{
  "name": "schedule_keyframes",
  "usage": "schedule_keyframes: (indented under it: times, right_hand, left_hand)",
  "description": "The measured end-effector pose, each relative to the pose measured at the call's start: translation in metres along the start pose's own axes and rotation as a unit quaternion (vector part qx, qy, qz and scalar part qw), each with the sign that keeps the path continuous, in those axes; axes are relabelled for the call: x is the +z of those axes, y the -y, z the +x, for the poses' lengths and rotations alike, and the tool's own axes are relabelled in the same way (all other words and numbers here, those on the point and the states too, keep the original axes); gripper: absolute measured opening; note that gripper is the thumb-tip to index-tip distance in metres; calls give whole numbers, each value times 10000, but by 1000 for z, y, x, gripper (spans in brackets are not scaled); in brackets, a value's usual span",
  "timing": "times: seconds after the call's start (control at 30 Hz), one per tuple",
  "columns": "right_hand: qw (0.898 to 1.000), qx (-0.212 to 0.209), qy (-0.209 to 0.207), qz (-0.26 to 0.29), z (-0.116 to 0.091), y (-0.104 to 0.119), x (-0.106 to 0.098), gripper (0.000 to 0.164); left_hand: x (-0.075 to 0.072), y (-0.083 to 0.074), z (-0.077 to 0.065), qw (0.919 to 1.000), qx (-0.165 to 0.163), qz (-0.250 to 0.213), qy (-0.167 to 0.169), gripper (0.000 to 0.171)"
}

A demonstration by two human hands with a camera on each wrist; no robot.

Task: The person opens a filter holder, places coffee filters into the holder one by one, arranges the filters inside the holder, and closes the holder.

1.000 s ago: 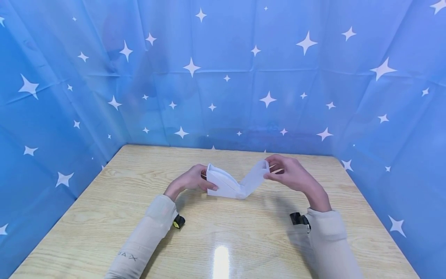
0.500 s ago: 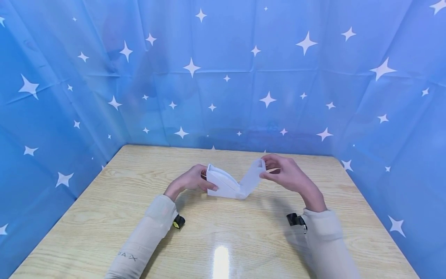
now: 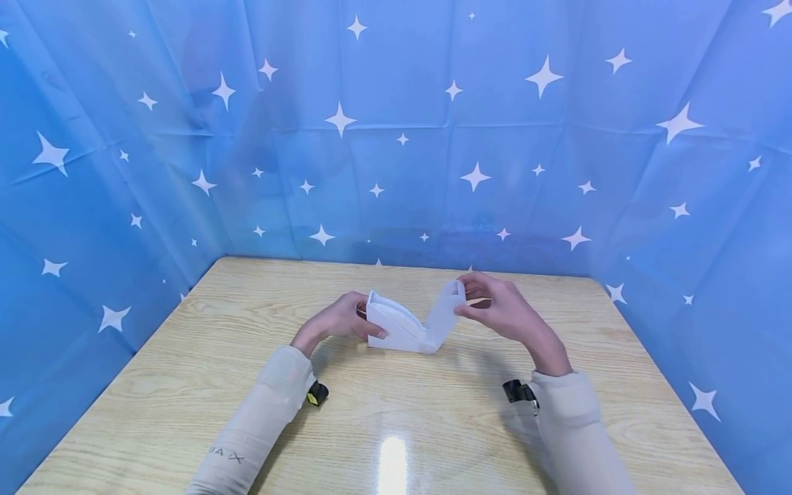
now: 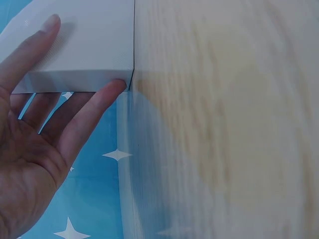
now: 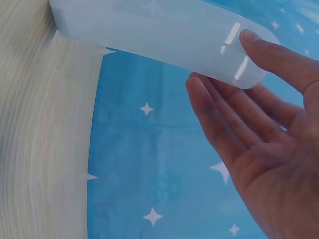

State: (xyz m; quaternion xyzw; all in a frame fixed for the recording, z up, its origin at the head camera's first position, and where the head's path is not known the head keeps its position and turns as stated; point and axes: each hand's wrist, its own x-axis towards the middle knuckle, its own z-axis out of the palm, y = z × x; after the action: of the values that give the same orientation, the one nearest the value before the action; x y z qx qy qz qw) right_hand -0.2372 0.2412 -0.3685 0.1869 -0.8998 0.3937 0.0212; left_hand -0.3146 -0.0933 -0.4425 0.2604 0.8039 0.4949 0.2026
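Observation:
A white plastic case (image 3: 396,328) stands on its long narrow side on the table, its curved opening facing up. Joined at its right end, a translucent lid (image 3: 442,313) is swung out and slants up to the right. My left hand (image 3: 337,317) grips the case's left end; in the left wrist view the thumb lies on the white wall (image 4: 94,45) and fingertips touch the end face. At the lid's raised free end is my right hand (image 3: 507,309), pinching it. The right wrist view has the thumb on one face of the frosted lid (image 5: 149,35) and fingertips at its edge.
The wood-grain table (image 3: 396,412) extends around both forearms, with a bright light reflection near its front. A blue curtain with white stars (image 3: 396,137) hangs behind the table and along both sides. Small black devices (image 3: 318,393) sit at both wrists.
My right hand has moved a little to the left, tipping the lid to a steeper angle toward the case. The left hand and the case body have stayed in place.

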Motion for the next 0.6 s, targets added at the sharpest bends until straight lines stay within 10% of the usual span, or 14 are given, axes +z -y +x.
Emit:
schedule_keyframes:
  times: [0.6]
  right_hand:
    - [9997, -104, -18, 228, 5, 2, 12, 50]
  left_hand:
    - [-1, 0, 0, 10000, 33, -23, 46, 36]
